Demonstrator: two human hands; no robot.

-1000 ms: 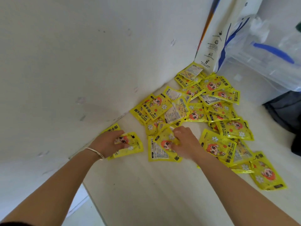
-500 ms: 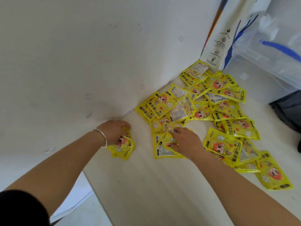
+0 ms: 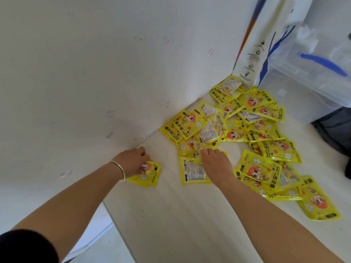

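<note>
Several yellow hand-warmer packets (image 3: 247, 130) with a red-haired cartoon figure lie scattered on a white table (image 3: 180, 224), heaped toward the wall corner. My left hand (image 3: 133, 161), a silver bangle on its wrist, grips a small stack of packets (image 3: 148, 175) near the wall at the table's left edge. My right hand (image 3: 214, 164) lies on the near side of the heap and pinches one crinkled packet (image 3: 199, 149). A face-down packet (image 3: 191, 173) lies partly under that hand.
A white wall (image 3: 95, 73) runs along the table's left side. A white paper bag (image 3: 254, 44) leans in the far corner beside a clear plastic bag with blue handles (image 3: 313, 63). A dark item (image 3: 336, 133) sits at the right edge. The table's near-left edge drops to the floor.
My left hand has gathered its packets from lying flat into a tighter stack by the wall. My right hand stays on the heap's near side, still holding a packet there.
</note>
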